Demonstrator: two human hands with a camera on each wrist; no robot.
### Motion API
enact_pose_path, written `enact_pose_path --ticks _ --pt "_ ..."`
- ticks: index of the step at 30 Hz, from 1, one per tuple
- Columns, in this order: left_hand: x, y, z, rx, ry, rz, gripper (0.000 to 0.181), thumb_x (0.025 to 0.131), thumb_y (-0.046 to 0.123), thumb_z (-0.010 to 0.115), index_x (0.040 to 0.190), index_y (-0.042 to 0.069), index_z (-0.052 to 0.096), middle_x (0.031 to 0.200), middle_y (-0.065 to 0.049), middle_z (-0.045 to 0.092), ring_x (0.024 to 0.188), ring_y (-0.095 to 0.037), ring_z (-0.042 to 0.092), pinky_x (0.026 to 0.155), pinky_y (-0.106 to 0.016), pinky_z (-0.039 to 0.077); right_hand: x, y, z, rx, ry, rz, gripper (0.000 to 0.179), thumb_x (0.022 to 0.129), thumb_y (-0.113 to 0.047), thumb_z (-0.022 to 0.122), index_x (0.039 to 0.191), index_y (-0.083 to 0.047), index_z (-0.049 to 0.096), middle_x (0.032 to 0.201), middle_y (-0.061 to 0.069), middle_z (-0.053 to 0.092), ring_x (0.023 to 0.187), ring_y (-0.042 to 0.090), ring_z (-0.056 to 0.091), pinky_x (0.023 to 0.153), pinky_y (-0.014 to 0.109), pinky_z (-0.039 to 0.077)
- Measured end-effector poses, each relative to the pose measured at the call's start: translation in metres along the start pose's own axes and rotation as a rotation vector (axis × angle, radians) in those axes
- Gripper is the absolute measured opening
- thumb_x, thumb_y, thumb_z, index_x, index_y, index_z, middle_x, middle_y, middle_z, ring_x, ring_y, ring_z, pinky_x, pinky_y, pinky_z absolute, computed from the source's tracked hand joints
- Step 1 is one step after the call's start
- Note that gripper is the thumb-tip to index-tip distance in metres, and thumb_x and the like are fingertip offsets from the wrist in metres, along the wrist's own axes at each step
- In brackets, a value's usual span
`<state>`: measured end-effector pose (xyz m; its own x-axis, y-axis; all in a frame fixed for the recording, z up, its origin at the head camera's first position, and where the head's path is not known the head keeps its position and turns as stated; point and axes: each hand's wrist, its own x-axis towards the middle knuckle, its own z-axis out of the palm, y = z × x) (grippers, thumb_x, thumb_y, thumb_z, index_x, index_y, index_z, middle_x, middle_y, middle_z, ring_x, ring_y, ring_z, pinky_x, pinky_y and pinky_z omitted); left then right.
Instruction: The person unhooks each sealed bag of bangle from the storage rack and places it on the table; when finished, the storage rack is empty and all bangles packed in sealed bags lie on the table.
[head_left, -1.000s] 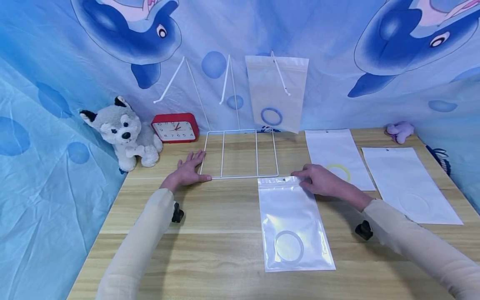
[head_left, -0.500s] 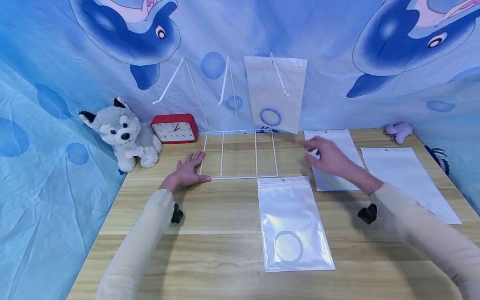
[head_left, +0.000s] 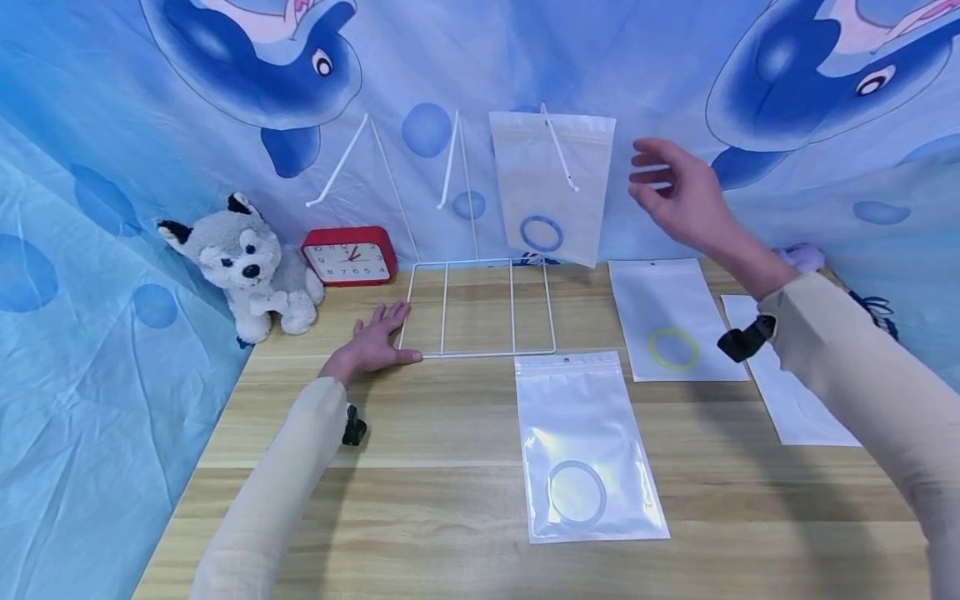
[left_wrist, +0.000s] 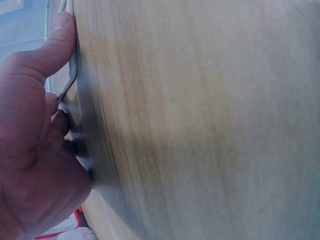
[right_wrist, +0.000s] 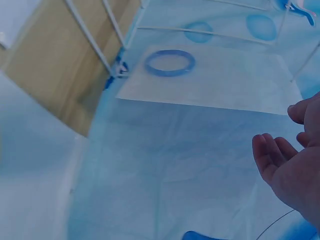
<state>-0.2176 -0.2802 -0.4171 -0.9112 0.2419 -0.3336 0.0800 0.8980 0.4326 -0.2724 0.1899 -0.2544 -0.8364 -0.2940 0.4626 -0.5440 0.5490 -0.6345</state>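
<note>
A white wire rack (head_left: 513, 310) stands on the table, its three hooked arms rising against the backdrop. On the right arm hangs a white zip bag (head_left: 553, 183) with a blue ring at its lower part. My left hand (head_left: 372, 340) rests on the rack base's front left corner, fingers spread and thumb along the front wire (left_wrist: 71, 65). Raised to the right of the hanging bag, apart from it, my right hand (head_left: 686, 196) holds nothing; its fingers are loosely bent (right_wrist: 295, 160). A flat zip bag (head_left: 588, 433) with a pale ring lies in front of the rack.
Right of the rack lie a bag with a yellow ring (head_left: 656, 300) and another white bag (head_left: 795, 400), partly behind my right arm. A red clock (head_left: 349, 257) and plush husky (head_left: 251, 267) stand left. A purple toy (head_left: 802, 255) is at the back right.
My right hand has left the top edge of the front bag and risen up and to the right, beside the hanging bag. The left hand stays on the rack.
</note>
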Motion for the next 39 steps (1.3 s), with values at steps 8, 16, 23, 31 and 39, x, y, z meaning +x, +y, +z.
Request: enact_pose_path --ticks 8,16,23,31,39 --pt "0.001 -0.001 0.000 0.006 0.003 0.003 0.103 0.090 0.049 0.070 0.162 0.011 0.007 0.167 -0.015 0.000 0.149 -0.040 -0.013 0.112 -0.065 -0.012 0.033 -0.012 -0.001 0.052 -0.040 0.069 0.053 0.103 -0.014 0.055 0.154 -0.014 0.040 0.144 0.016 0.051 0.126 0.034 0.056 0.101 0.037 0.048" --pt "0.003 -0.001 0.000 0.016 0.006 0.004 0.104 0.089 0.049 0.071 0.162 0.011 0.007 0.167 -0.015 0.001 0.149 -0.040 -0.012 0.112 -0.065 -0.012 0.055 -0.018 0.006 0.095 -0.100 0.151 0.056 0.104 -0.017 0.052 0.157 -0.020 0.034 0.145 0.015 0.049 0.129 0.029 0.054 0.099 0.037 0.050" --pt "0.002 -0.001 0.000 0.014 0.008 0.004 0.104 0.089 0.049 0.071 0.162 0.011 0.007 0.167 -0.015 0.001 0.149 -0.039 -0.012 0.112 -0.065 -0.012 0.066 -0.017 0.011 0.125 -0.135 0.204 0.053 0.106 -0.022 0.050 0.157 -0.026 0.035 0.150 0.008 0.045 0.131 0.025 0.052 0.101 0.037 0.048" --pt "0.001 -0.001 -0.001 0.008 0.009 0.002 0.104 0.089 0.049 0.071 0.162 0.011 0.007 0.167 -0.015 0.001 0.149 -0.039 -0.013 0.112 -0.065 -0.012 0.074 -0.022 0.017 0.169 -0.125 0.222 0.048 0.106 -0.022 0.050 0.153 -0.027 0.043 0.148 0.006 0.045 0.114 0.022 0.053 0.098 0.031 0.048" --pt "0.002 -0.002 0.000 0.008 0.008 0.001 0.105 0.088 0.050 0.071 0.162 0.011 0.007 0.167 -0.014 0.000 0.149 -0.039 -0.013 0.112 -0.065 -0.012 0.075 -0.025 0.019 0.153 -0.129 0.238 0.045 0.106 -0.022 0.049 0.151 -0.026 0.048 0.147 0.006 0.046 0.102 0.021 0.053 0.082 0.024 0.051"
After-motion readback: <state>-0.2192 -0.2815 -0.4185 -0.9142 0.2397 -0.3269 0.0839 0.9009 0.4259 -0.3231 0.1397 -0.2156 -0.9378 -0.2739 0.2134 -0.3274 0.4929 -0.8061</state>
